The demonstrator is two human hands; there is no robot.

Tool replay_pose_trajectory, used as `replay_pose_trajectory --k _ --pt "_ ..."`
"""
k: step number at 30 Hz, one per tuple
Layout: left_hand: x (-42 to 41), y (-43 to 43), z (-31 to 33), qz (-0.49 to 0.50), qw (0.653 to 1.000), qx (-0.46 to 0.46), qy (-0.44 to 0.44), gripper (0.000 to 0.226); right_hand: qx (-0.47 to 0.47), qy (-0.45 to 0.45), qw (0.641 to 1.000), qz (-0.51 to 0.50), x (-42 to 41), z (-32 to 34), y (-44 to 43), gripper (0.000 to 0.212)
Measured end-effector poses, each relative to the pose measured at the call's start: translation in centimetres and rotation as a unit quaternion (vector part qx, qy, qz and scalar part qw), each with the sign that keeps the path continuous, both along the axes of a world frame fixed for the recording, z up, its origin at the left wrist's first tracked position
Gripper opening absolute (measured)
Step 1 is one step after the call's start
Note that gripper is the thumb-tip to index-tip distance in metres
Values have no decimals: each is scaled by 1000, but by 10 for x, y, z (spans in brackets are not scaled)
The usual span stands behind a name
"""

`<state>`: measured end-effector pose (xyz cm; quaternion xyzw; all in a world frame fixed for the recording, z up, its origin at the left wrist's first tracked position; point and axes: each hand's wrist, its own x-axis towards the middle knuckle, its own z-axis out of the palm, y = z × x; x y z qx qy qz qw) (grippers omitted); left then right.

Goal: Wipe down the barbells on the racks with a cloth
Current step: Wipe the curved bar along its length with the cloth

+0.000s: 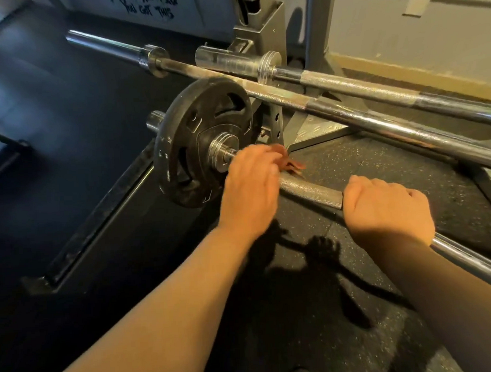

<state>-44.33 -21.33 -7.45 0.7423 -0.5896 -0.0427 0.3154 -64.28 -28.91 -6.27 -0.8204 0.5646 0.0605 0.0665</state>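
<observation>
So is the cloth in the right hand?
No, the left hand holds the reddish cloth on the barbell by the weight plate; the right hand grips only the barbell.

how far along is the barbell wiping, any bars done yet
Done: cannot tell, a wiped bar looks no different here. In hand: the left hand grips the cloth on the nearest barbell beside the weight plate, while the right hand holds that bar. Left, it seems: the middle barbell and far barbell, neither touched.

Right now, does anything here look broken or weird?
Nothing looks broken. The middle bar has dull, blotchy patches near its collar, maybe wear or dirt. The nearest bar's bend is probably just the wide lens.
</observation>
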Motion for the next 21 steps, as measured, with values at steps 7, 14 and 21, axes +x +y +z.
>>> replay_pose_trajectory --k 7,14,21 --pt "-48 -19 1 75 991 34 105 33 -8 -12 1000 -5 1 -1 0 34" --pt "-3 3 -5 -2 1000 0 23 32 -25 -19 1000 3 -1 -5 1 40" --pt "-63 -10 -6 120 985 -31 120 39 -29 -7 1000 5 0 -6 0 39"
